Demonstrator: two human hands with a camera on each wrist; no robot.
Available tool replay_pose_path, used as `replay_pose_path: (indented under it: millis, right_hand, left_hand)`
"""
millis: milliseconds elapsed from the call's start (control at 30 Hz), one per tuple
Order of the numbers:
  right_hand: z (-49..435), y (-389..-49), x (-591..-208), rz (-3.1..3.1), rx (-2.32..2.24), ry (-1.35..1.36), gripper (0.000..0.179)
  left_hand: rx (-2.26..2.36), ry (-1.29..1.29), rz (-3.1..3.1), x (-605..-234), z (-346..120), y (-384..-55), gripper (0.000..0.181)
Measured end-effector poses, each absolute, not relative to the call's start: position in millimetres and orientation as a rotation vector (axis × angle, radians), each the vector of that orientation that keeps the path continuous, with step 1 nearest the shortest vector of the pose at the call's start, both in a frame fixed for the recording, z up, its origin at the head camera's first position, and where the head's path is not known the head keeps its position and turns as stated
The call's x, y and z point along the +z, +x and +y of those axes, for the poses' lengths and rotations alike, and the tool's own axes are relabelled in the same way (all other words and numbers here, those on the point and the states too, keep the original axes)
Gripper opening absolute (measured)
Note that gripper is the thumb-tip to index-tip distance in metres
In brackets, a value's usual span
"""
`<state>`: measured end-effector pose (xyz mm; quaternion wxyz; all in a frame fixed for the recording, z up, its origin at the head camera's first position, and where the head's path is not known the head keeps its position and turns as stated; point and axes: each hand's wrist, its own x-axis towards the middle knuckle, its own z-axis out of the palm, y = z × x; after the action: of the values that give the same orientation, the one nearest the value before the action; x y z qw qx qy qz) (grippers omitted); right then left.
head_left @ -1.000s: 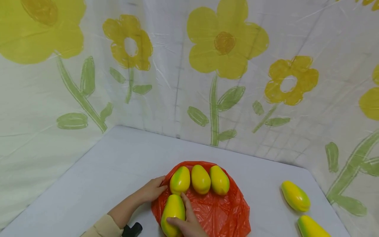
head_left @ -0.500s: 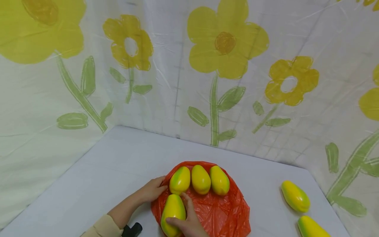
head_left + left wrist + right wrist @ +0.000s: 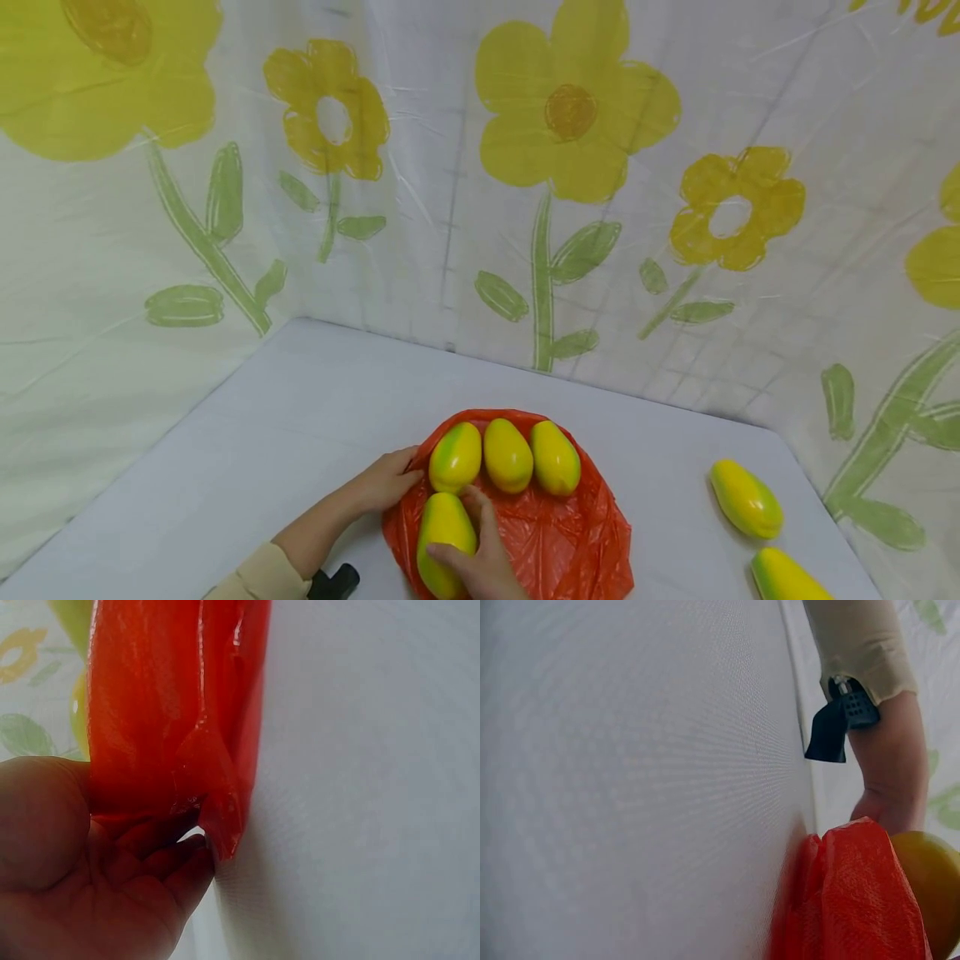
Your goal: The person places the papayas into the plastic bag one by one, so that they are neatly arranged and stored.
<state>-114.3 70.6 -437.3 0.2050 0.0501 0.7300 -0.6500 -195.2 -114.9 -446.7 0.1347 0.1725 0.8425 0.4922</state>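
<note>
A red plastic bag [image 3: 555,542] lies spread wide on the table, its rim pushed up into a low wall. My left hand [image 3: 390,482] grips its left rim; in the left wrist view, thumb and fingers of that hand [image 3: 112,885] have the red film [image 3: 165,712] between them. Three yellow-green papayas stand in a row along the bag's far side: left [image 3: 456,457], middle [image 3: 508,456] and right [image 3: 556,458]. My right hand [image 3: 491,557] holds a fourth, larger-looking papaya [image 3: 442,527] at the bag's near left, thumb on top and fingers along its right side.
Two more papayas, one [image 3: 746,498] farther back and one [image 3: 787,577] cut by the frame's lower edge, lie on the white table [image 3: 330,375] at right. A black wrist device [image 3: 335,582] shows beside the left sleeve. Flower-printed sheeting [image 3: 420,250] hangs behind the table.
My right hand and the papaya in it have shifted slightly to the right inside the bag. The left hand, the bag and the other papayas stay about where they were.
</note>
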Motion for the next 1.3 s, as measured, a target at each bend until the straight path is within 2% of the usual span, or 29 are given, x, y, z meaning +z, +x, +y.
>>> replay_pose_path:
  millis: [233, 500, 700, 933, 1167, 1300]
  right_hand:
    - [76, -115, -433, 2.069, -1.827, 0.143, 0.083]
    - [92, -114, -427, 2.113, -1.845, 0.17, 0.084]
    - [120, -112, -417, 2.137, -1.824, 0.152, 0.079]
    - [155, -115, -408, 2.241, -1.759, 0.244, 0.082]
    - [193, -116, -403, 2.402, -1.751, 0.227, 0.067]
    - [218, -117, -400, 2.437, -1.701, 0.292, 0.07]
  left_hand:
    - [1.433, 0.481, 2.428, -445, -114, -194, 0.032]
    - [1.429, 0.476, 2.426, -445, -113, -195, 0.032]
    - [1.432, 0.476, 2.423, -445, -113, -195, 0.033]
    - [1.419, 0.469, 2.433, -444, -113, -195, 0.034]
    - [1.419, 0.472, 2.423, -445, -114, -195, 0.033]
    - [1.433, 0.475, 2.406, -446, -114, -195, 0.033]
